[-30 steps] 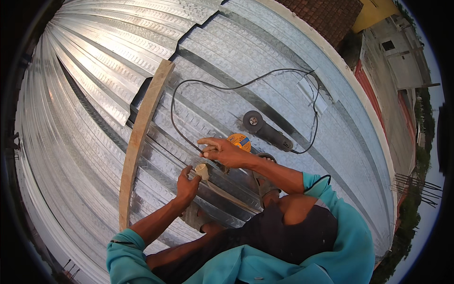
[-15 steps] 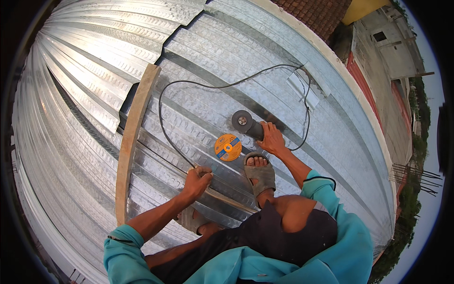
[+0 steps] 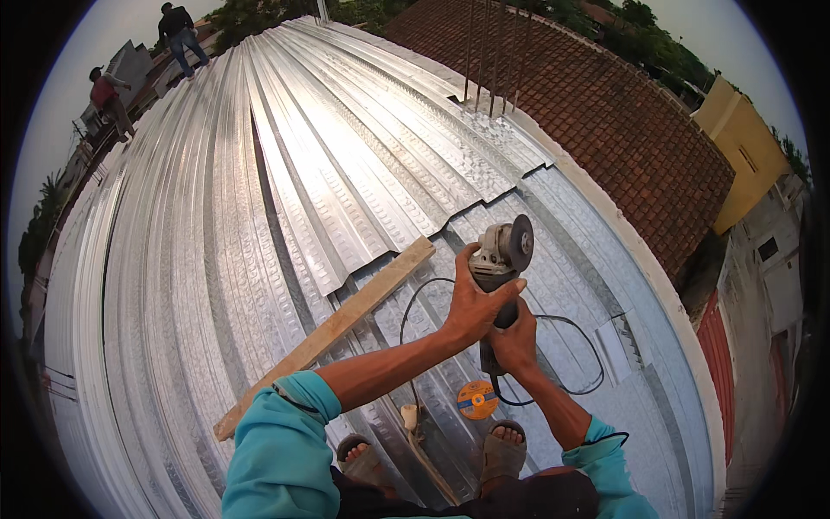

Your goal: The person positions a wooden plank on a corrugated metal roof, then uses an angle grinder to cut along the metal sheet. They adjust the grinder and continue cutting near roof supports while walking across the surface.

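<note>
A grey-and-black angle grinder with a metal head (image 3: pixel 494 248) is raised above ribbed silver metal roofing (image 3: pixel 216 259), left hand (image 3: pixel 477 303) wrapped around its body, right hand (image 3: pixel 516 342) closed on its rear grip. Likely rigid and head-heavy, it is best held there, clear of the thin dark disc (image 3: pixel 521 243).

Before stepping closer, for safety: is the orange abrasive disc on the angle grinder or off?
Off: the orange abrasive disc lies on metal roofing, apart from the angle grinder in the left hand and right hand.
</note>
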Action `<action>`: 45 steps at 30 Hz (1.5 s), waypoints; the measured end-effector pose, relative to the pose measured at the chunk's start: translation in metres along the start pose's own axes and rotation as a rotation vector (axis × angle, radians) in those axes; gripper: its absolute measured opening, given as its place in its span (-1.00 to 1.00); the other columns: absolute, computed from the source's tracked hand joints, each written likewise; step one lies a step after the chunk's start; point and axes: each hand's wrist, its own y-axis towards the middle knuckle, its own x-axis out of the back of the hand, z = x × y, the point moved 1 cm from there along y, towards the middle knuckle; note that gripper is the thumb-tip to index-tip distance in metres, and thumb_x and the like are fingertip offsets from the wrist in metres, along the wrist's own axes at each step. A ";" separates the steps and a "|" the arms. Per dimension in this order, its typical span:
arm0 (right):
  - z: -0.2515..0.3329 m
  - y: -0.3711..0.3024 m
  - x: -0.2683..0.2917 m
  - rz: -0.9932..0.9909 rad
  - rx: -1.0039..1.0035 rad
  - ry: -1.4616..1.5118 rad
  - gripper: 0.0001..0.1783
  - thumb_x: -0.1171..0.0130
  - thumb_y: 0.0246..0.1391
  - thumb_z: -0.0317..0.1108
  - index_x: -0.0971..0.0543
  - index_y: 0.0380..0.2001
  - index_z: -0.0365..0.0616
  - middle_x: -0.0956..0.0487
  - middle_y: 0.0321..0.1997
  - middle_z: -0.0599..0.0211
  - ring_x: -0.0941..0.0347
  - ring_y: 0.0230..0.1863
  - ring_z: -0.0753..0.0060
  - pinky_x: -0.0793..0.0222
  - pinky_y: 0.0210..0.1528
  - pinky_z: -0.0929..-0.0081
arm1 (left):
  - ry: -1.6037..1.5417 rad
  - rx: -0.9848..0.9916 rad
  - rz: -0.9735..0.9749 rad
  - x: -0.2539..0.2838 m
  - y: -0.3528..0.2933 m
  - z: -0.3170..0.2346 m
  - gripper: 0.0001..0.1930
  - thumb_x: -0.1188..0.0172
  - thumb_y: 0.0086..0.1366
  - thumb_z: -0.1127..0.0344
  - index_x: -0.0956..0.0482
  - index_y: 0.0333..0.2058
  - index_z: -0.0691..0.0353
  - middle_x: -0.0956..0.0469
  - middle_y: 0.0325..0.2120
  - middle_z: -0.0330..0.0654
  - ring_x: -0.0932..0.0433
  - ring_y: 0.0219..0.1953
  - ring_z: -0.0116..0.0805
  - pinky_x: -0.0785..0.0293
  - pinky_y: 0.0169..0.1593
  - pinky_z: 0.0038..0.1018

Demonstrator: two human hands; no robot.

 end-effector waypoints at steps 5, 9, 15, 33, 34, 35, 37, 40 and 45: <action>0.130 0.034 -0.003 0.083 0.320 0.053 -0.36 -0.43 0.08 -0.29 -0.45 0.16 -0.35 -0.61 0.01 0.05 -0.59 0.04 0.19 -0.50 0.08 0.25 | 0.052 -0.385 0.139 0.030 0.047 -0.129 0.04 -0.48 0.15 0.26 0.05 0.44 0.36 -0.46 0.09 0.09 -0.50 0.17 -0.14 -0.45 0.26 -0.24; 0.202 0.058 0.020 0.379 0.244 0.155 -0.40 -0.24 0.26 -0.18 -0.45 0.22 -0.38 -0.61 -0.03 0.07 -0.58 0.01 0.25 -0.52 0.03 0.30 | 0.220 -0.387 0.131 0.064 0.042 -0.218 0.02 -0.46 0.12 0.16 -0.03 0.42 0.36 -0.46 0.07 0.13 -0.52 0.12 -0.07 -0.47 0.22 -0.20; 0.249 0.067 0.015 0.198 0.061 0.400 -0.26 0.16 0.43 0.17 -0.37 0.30 -0.30 -0.55 0.12 0.05 -0.56 0.03 0.28 -0.58 -0.14 0.28 | 0.353 -0.111 0.149 0.100 -0.002 -0.249 -0.04 -0.49 0.07 0.07 -0.22 0.34 0.40 -0.47 0.07 0.11 -0.50 0.14 -0.12 -0.44 0.23 -0.26; 0.114 -0.070 -0.093 -0.169 -0.437 0.360 -0.48 -0.23 0.34 -0.13 -0.38 -0.66 -0.13 -0.25 -0.59 0.63 -0.11 -0.48 0.70 -0.09 -0.40 0.49 | 0.045 0.454 0.183 0.139 -0.173 -0.100 -0.13 -0.54 0.09 0.27 -0.31 0.33 0.38 -0.57 0.04 -0.08 -0.53 0.10 -0.31 -0.40 0.24 -0.40; 0.106 -0.074 -0.092 -0.178 -0.441 0.333 -0.47 -0.24 0.34 -0.13 -0.36 -0.67 -0.13 -0.24 -0.60 0.64 -0.09 -0.50 0.70 -0.08 -0.42 0.48 | 0.008 0.482 0.196 0.140 -0.179 -0.094 -0.14 -0.53 0.10 0.28 -0.31 0.33 0.38 -0.57 0.04 -0.09 -0.53 0.09 -0.32 -0.40 0.24 -0.40; 0.099 -0.075 -0.092 -0.188 -0.445 0.297 -0.45 -0.25 0.33 -0.13 -0.35 -0.69 -0.13 -0.23 -0.62 0.65 -0.08 -0.51 0.70 -0.07 -0.44 0.47 | -0.020 0.507 0.179 0.136 -0.184 -0.090 -0.16 -0.53 0.09 0.30 -0.32 0.31 0.39 -0.57 0.03 -0.09 -0.53 0.09 -0.33 -0.40 0.23 -0.41; 0.093 -0.084 -0.087 -0.151 -0.395 0.209 -0.42 -0.29 0.31 -0.14 -0.32 -0.71 -0.14 -0.21 -0.64 0.65 -0.06 -0.54 0.70 -0.04 -0.49 0.45 | -0.054 0.537 0.119 0.128 -0.196 -0.090 -0.18 -0.52 0.09 0.34 -0.34 0.29 0.42 -0.57 0.01 -0.10 -0.53 0.08 -0.35 -0.41 0.22 -0.43; 0.081 -0.088 -0.079 0.033 -0.134 0.009 -0.41 -0.39 0.22 -0.17 -0.34 -0.74 -0.19 -0.21 -0.75 0.50 -0.05 -0.64 0.63 -0.01 -0.61 0.33 | -0.027 0.541 0.134 0.118 -0.209 -0.074 -0.20 -0.51 0.07 0.32 -0.38 0.27 0.41 -0.58 0.00 -0.12 -0.52 0.09 -0.34 -0.38 0.23 -0.41; 0.073 -0.083 -0.056 0.417 0.404 -0.177 -0.49 -0.43 0.15 -0.18 -0.44 -0.68 -0.27 -0.35 -0.70 0.18 -0.18 -0.65 0.49 -0.15 -0.58 0.27 | -0.032 0.582 0.203 0.105 -0.222 -0.039 -0.19 -0.53 0.05 0.29 -0.39 0.26 0.41 -0.57 0.01 -0.10 -0.52 0.09 -0.33 -0.39 0.22 -0.39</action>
